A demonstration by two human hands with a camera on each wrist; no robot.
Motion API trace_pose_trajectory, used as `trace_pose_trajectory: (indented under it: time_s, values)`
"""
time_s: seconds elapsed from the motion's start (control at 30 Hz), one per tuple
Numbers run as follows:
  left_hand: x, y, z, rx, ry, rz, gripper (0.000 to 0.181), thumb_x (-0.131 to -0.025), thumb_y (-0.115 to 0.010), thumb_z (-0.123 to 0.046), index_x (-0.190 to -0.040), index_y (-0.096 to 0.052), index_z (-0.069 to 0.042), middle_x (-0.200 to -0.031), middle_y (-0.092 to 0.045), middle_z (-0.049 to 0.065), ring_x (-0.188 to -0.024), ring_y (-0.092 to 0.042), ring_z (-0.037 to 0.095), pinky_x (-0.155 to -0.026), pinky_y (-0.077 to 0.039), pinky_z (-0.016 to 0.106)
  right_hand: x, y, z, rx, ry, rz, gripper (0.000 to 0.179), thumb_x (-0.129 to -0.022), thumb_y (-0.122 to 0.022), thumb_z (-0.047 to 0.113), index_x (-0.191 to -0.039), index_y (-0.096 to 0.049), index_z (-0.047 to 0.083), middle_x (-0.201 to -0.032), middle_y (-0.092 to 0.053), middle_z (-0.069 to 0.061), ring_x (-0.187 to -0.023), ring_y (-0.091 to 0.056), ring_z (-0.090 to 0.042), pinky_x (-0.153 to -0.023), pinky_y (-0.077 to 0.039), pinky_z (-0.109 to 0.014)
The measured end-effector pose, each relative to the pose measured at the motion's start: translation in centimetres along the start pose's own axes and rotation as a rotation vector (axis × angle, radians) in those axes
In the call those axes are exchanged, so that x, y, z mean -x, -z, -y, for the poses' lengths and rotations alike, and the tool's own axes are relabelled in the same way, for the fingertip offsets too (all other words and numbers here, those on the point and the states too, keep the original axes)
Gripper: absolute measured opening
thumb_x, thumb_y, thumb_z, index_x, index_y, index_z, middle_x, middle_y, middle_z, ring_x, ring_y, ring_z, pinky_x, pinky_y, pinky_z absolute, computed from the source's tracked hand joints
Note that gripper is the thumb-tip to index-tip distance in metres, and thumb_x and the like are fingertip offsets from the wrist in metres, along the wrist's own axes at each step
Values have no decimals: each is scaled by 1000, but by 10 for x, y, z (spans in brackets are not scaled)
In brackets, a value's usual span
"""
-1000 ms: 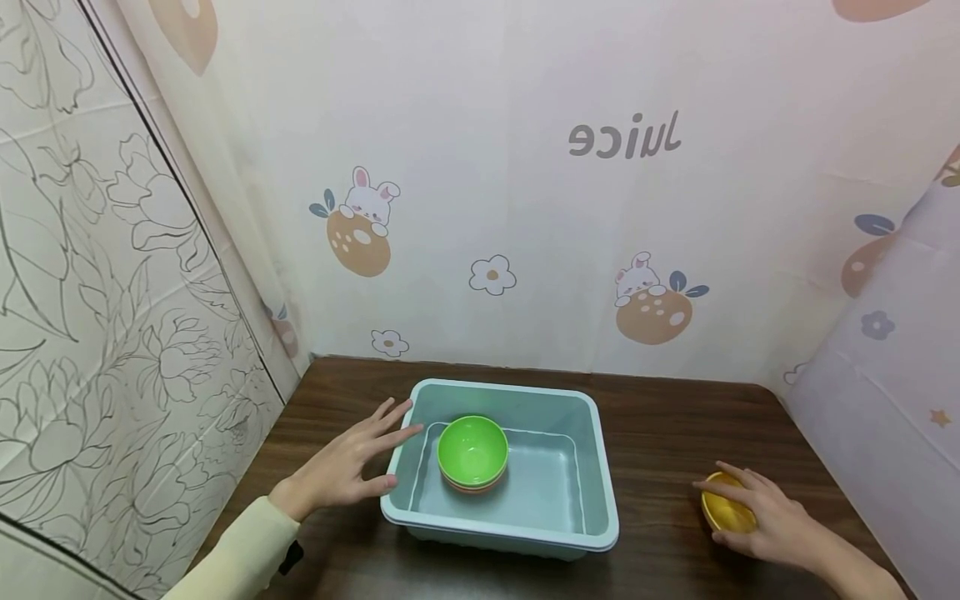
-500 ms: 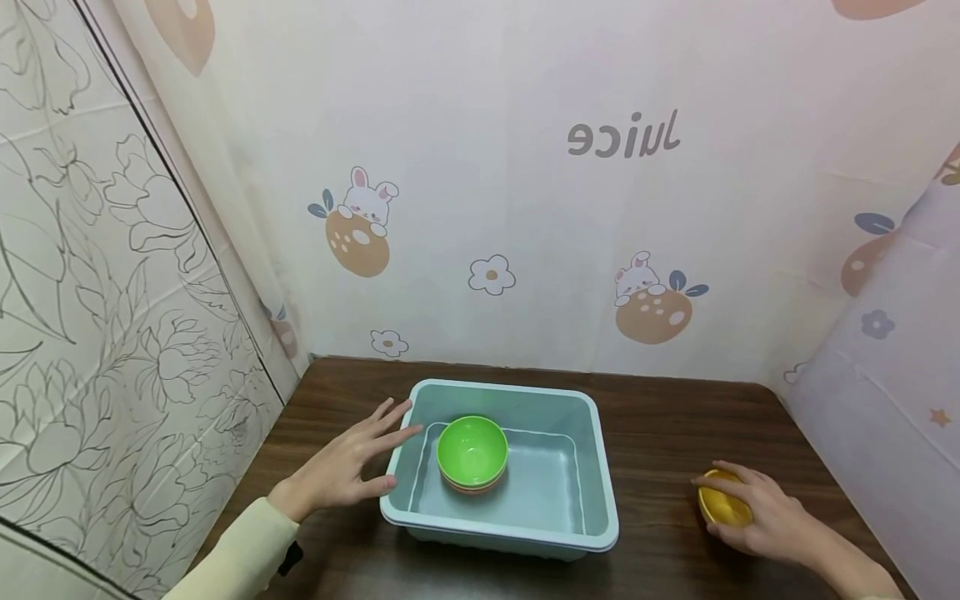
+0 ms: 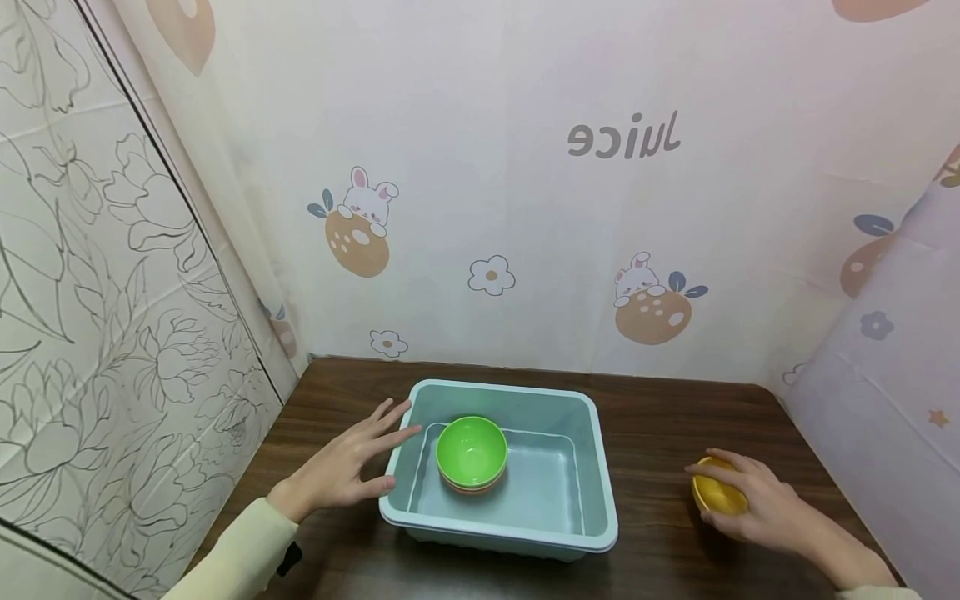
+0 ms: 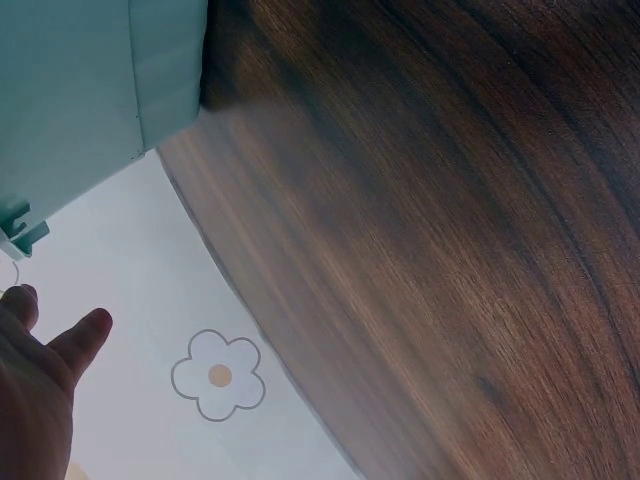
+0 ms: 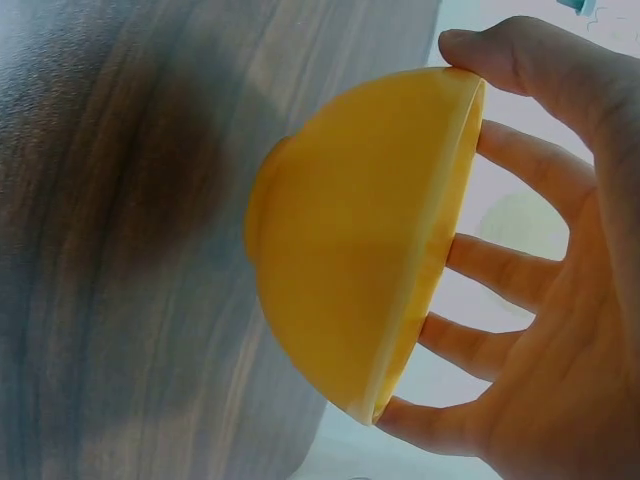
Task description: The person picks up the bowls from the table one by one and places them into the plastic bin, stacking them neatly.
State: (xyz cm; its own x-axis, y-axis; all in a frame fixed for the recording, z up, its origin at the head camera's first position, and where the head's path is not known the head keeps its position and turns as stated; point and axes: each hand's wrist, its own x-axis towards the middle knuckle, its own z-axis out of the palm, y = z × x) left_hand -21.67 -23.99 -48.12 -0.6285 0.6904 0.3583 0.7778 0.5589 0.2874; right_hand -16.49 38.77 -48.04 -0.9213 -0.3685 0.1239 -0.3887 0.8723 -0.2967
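My right hand [image 3: 772, 508] pinches a yellow bowl [image 5: 350, 240] by its rim, with the thumb on one side and the fingers over the far side. In the right wrist view the bowl's foot hangs above the wooden table, its shadow falling apart from it. My left hand [image 3: 341, 462] is spread at the left rim of a pale blue-green plastic basin [image 3: 510, 533], fingers straight and overlapping that rim in the head view. Inside the basin, left of its middle, a green bowl [image 3: 471, 452] sits stacked on an orange-pink bowl [image 3: 472, 489], of which little shows.
Dark brown wooden table [image 3: 660, 442] lies under everything, with bare wood between the basin and the yellow bowl. A patterned cloth wall [image 3: 480, 200] stands along the back edge, and others close off both sides.
My right hand has raised the yellow bowl from the table and shifted it slightly up and left in the head view. The left hand, basin and stacked bowls stay put.
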Motion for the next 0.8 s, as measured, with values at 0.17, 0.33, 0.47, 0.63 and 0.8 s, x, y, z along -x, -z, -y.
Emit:
trace_pose_trajectory:
  time_s: [0.17,0.33,0.47,0.63,0.8]
  values:
    - [1,0,1,-8,-5,3,74,-91,-71,-38,-159,-42,-28,-170,-28,12,-153,-27,48,-105,-42,73,-4,5,3,2,13,-9,56,-77,-89,34,-128,-70,23,-142,-52,-24,-118,-52,-59,-58,-52,-66]
    - [1,0,2,-17,-7,4,78,-88,-74,-33,-159,-42,-28,-170,-29,12,-153,-27,48,-105,-42,73,-8,10,7,-2,4,-6,56,-77,-88,35,-129,-70,23,-143,-51,-26,-119,-50,-59,-58,-52,-65]
    - [1,1,1,-25,-3,4,80,-86,-76,-31,-159,-42,-27,-170,-29,11,-152,-28,49,-105,-42,72,-9,13,8,-1,4,-8,56,-78,-88,34,-130,-69,23,-143,-52,-25,-119,-50,-58,-59,-53,-65]
    - [1,1,1,-28,3,11,76,-92,-71,-40,-160,-40,-29,-170,-28,10,-154,-27,47,-106,-41,72,-10,17,11,14,11,-11,56,-78,-88,34,-130,-69,23,-143,-52,-23,-119,-52,-57,-60,-53,-66]
    - [1,0,2,-31,-9,-3,69,-98,-61,-52,-160,-40,-30,-170,-29,10,-153,-28,48,-106,-42,72,-16,23,16,40,13,-5,57,-78,-87,37,-131,-69,25,-144,-52,-22,-122,-51,-55,-62,-52,-69]
